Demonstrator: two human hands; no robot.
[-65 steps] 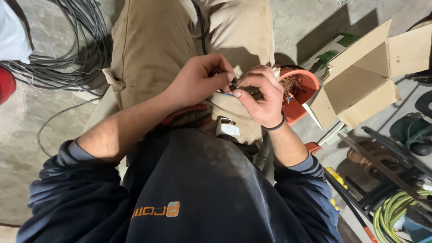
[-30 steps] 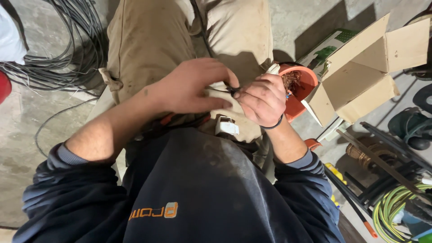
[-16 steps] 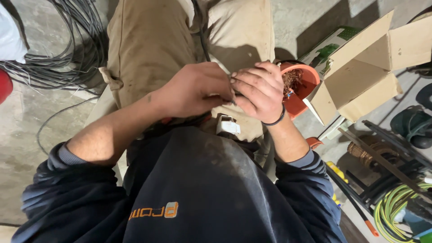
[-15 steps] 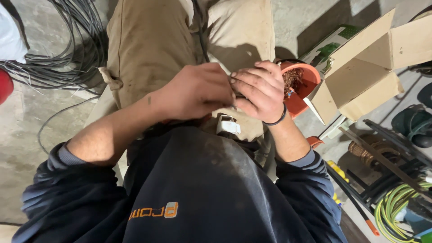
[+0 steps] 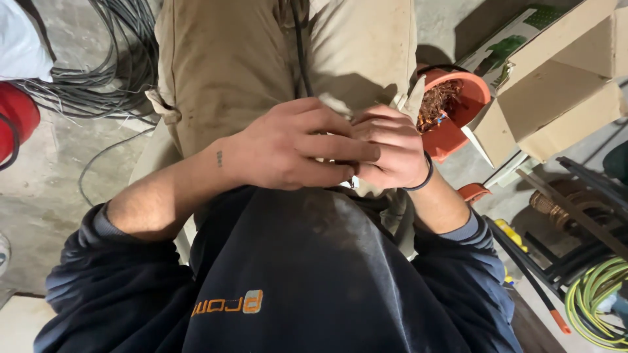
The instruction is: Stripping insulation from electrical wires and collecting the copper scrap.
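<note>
My two hands meet over my lap, above tan trousers (image 5: 229, 72). A thin black cable (image 5: 299, 46) runs down the trouser leg and ends between them. My left hand (image 5: 288, 147) lies across the front, its fingers stretched over the right hand's fingers. My right hand (image 5: 392, 147), with a black band on the wrist, is curled tight around the cable's end. The end itself is hidden by the fingers. A small white tag (image 5: 354, 184) peeks out under the hands.
An orange bucket (image 5: 468, 121) with copper wire scraps stands right of my knee, beside an open cardboard box (image 5: 556, 98). Grey cables (image 5: 98, 72) lie on the concrete at far left near a red object (image 5: 16, 117). A black metal rack (image 5: 575, 216) and a green-yellow cable coil (image 5: 598, 301) fill the lower right.
My left hand has slid right, over the right hand's fingers, covering the dark cable end that showed between the hands earlier. The right hand has stayed in place.
</note>
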